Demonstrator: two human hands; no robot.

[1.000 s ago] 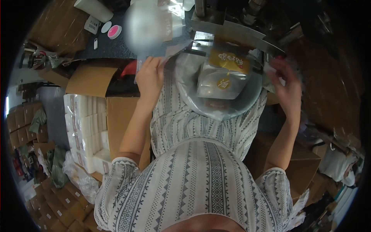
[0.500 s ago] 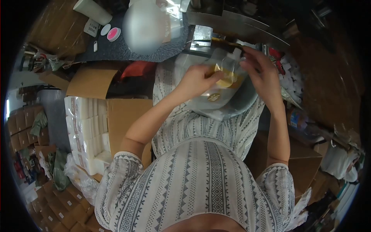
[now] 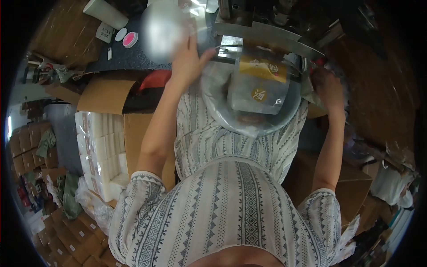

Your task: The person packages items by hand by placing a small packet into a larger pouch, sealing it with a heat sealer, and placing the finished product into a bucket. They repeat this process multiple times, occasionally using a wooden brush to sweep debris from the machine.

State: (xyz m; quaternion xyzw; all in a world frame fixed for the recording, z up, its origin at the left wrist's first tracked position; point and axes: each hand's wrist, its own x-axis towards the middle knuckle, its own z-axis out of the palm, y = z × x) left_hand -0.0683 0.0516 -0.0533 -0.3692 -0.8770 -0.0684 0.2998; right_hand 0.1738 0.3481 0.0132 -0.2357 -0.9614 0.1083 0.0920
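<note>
A clear plastic pouch with a yellow printed band and a round gold mark hangs with its top edge at a metal bar, above a pale basin on the lap. My left hand is away from the pouch, thumb spread from the fingers, at the mat's edge beside a blurred whitish round object and a clear plastic bag. Off to the right, my right hand is beside a red item and some wrappers; motion blur hides what its fingers do.
On the dark mat lie an open pink-filled jar and a white cup. An open carton and packs of white blocks stand left. A cardboard box sits low on the right.
Both hands have left the pouch. My left hand has moved up and left toward the mat, my right hand outward to the right. The pouch now hangs flat at the bar.
</note>
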